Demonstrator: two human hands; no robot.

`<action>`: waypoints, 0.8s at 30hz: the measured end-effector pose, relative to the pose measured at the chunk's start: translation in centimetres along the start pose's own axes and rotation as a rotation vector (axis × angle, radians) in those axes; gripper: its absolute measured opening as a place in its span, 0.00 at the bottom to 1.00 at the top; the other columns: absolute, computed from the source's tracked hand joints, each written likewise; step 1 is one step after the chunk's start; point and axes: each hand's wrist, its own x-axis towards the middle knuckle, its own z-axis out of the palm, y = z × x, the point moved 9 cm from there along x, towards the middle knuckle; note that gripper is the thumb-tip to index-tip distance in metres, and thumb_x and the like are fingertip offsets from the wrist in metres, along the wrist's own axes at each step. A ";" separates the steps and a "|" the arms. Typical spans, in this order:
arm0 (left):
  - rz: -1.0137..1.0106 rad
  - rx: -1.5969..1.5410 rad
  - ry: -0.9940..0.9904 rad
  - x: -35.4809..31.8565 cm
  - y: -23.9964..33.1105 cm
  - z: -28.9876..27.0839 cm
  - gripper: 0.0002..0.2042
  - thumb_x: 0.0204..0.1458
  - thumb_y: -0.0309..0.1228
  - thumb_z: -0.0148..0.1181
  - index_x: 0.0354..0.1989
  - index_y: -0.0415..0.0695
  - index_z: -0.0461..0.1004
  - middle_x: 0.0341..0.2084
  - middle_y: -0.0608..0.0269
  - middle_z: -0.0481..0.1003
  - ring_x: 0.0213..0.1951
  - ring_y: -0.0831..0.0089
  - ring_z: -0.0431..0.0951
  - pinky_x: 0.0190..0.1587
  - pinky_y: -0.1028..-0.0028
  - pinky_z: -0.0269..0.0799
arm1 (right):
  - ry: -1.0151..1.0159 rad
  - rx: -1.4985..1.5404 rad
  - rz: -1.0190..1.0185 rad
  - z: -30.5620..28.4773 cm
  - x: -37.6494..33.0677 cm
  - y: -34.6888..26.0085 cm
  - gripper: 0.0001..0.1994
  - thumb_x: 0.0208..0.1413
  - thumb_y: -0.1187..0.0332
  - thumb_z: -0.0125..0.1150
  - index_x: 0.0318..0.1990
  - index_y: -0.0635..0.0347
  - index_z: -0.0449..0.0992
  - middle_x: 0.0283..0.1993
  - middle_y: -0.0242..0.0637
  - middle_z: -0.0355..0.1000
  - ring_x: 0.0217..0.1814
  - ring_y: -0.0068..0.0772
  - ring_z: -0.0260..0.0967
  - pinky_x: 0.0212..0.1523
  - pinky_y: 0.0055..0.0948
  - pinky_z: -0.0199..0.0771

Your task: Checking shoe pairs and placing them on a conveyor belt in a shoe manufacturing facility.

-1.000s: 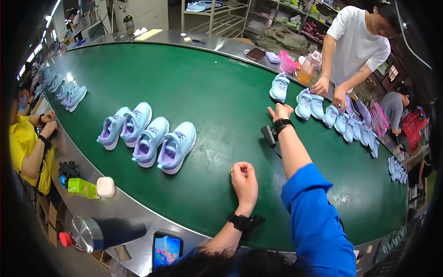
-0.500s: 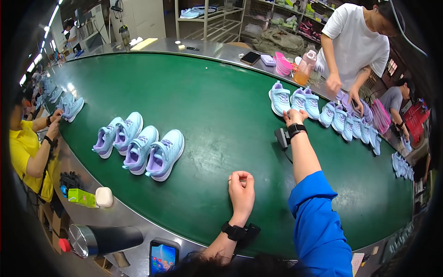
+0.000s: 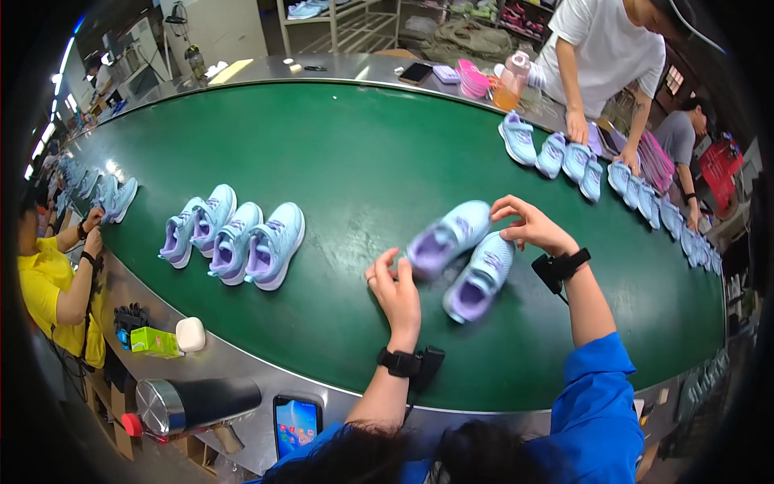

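Green belt (image 3: 339,153) carries two pale blue shoes with lilac linings in front of the person. Left hand (image 3: 397,292) has its fingers spread apart, fingertips at the toe of the upper shoe (image 3: 448,236) (blurred, so contact is probably there but not certain). Right hand (image 3: 530,225) is pinched together on the heel of the lower shoe (image 3: 479,277), which lies just beside the first, touching it. Four more shoes (image 3: 234,235) sit in a row well to the left. Steel bench (image 3: 242,387) along the near edge holds a phone (image 3: 296,421) and a flask (image 3: 193,402).
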 end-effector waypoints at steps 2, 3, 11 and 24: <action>-0.037 -0.008 -0.222 -0.6 0.1 2.1 0.15 0.56 0.35 0.53 0.50 0.44 0.73 0.39 0.61 0.66 0.34 0.76 0.64 0.39 0.75 0.65 | 0.198 -0.082 0.006 -0.6 -3.2 1.7 0.18 0.48 0.75 0.59 0.49 0.55 0.69 0.52 0.37 0.64 0.39 0.25 0.71 0.26 0.23 0.75; 0.013 0.060 -0.346 -1.0 -0.7 3.2 0.16 0.55 0.35 0.55 0.50 0.43 0.73 0.40 0.60 0.66 0.34 0.76 0.65 0.39 0.76 0.65 | 0.314 -0.116 -0.068 -0.7 -5.1 2.3 0.17 0.51 0.75 0.58 0.50 0.57 0.69 0.53 0.40 0.63 0.42 0.29 0.72 0.26 0.25 0.77; 0.274 0.261 -0.498 -4.2 1.0 5.8 0.27 0.43 0.28 0.58 0.57 0.43 0.67 0.43 0.55 0.65 0.45 0.65 0.65 0.48 0.69 0.66 | 0.571 0.240 0.247 7.4 -15.3 9.4 0.32 0.56 0.58 0.61 0.62 0.66 0.55 0.53 0.46 0.61 0.37 0.28 0.69 0.22 0.24 0.74; -0.637 -0.710 -0.832 -7.3 -1.8 8.8 0.26 0.45 0.19 0.45 0.57 0.36 0.65 0.48 0.56 0.72 0.47 0.70 0.73 0.50 0.75 0.67 | 0.520 0.857 0.004 7.5 -12.5 12.2 0.14 0.58 0.67 0.44 0.49 0.62 0.67 0.39 0.38 0.71 0.32 0.31 0.70 0.21 0.28 0.72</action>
